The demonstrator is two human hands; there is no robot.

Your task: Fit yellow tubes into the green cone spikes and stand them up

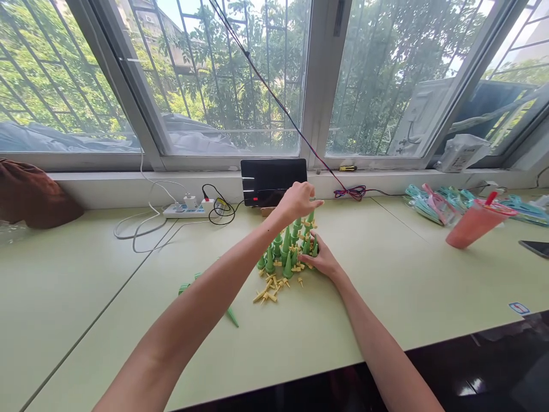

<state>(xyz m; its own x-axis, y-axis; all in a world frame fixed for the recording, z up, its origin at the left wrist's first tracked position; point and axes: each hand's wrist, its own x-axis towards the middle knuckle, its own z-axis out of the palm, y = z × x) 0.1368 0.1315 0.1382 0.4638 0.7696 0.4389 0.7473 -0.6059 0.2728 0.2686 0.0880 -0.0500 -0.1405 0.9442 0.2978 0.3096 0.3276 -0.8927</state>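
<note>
A cluster of green cone-shaped spikes (286,246) stands upright on the table, points up, with small yellow valve-like T-pieces among them. My left hand (297,201) reaches over the back of the cluster. Its fingers are curled in a pinch above a spike's tip, and what they hold is mostly hidden. Curved about the cluster's right side is my right hand (323,260), its thumb and fingers against the outer spikes. Loose yellow T-pieces (270,289) lie in front. Another green spike (232,316) lies flat, partly covered by my left forearm.
Behind the cluster a dark-screened tablet (274,178) leans against the sill. A power strip (186,210) with cables is at back left. On the right stand a red-pink cup (476,223) with a straw and several plastic-wrapped packets (429,203); a phone (536,248) lies beyond.
</note>
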